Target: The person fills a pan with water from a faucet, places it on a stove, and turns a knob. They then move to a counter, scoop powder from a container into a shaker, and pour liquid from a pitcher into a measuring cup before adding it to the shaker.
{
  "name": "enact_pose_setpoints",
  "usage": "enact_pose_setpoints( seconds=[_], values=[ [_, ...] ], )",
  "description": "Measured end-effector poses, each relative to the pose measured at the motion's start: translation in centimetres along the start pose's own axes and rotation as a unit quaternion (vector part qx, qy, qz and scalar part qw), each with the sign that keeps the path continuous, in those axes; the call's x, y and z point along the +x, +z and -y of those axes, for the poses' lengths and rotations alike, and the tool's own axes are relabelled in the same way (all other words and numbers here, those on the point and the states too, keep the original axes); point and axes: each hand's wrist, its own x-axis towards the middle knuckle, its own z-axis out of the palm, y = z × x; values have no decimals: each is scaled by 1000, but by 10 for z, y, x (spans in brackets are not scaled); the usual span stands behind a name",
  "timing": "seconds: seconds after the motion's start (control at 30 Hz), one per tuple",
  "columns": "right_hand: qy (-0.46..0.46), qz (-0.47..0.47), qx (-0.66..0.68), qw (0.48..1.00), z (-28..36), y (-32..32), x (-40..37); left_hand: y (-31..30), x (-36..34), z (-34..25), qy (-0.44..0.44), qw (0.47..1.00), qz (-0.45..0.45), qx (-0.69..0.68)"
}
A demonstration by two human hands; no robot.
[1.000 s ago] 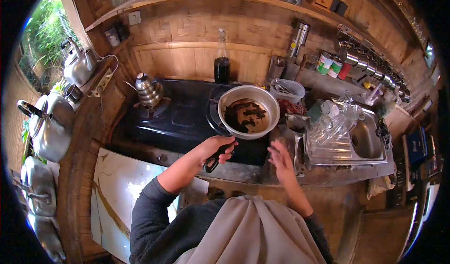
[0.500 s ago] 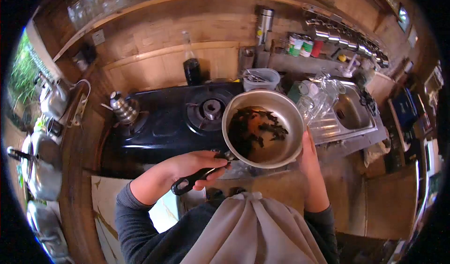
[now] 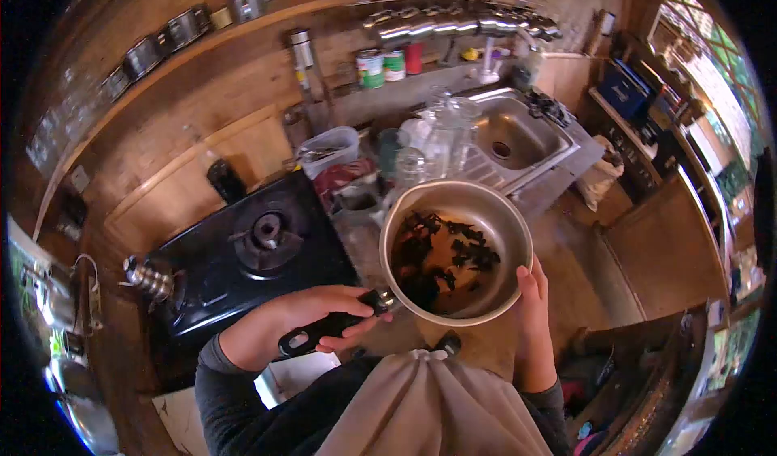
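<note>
A steel saucepan is held up in front of my body, with dark wet leaves and a little brownish liquid in it. My left hand is wrapped round its black handle. On the opposite side, my right hand grips the pan's rim and wall, thumb near the edge; its other fingers are partly hidden behind the pan. Beyond the pan, clear glassware stands by the steel sink.
A black gas stove lies to the left, bearing a small steel kettle and a dark bottle. A plastic tub of utensils sits behind. Mugs hang over the sink. A cabinet stands at right.
My view and body have turned right, so the stove now sits further left and the sink nearer the middle. Both hands still hold the saucepan, which has come away from the stove.
</note>
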Motion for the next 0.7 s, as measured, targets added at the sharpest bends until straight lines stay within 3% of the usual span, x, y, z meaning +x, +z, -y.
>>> enact_pose_setpoints(
  seconds=[0.1,0.3,0.5,0.57,0.63,0.7],
  values=[
    [24,-50,8,998,24,-42,-8,16,53,5,-15,998,47,-38],
    [13,-62,-41,997,34,-177,-8,66,178,29,56,992,53,-102],
    [-22,-94,-59,994,51,-275,4,68,302,30,75,982,122,-125],
    [-39,-104,-35,993,55,-296,12,82,333,22,85,991,-25,-97],
    [-16,-124,-56,991,58,-319,18,86,362,22,104,992,-33,-56],
    [-16,-146,-58,988,60,-338,27,95,389,15,181,983,1,-16]
  ],
)
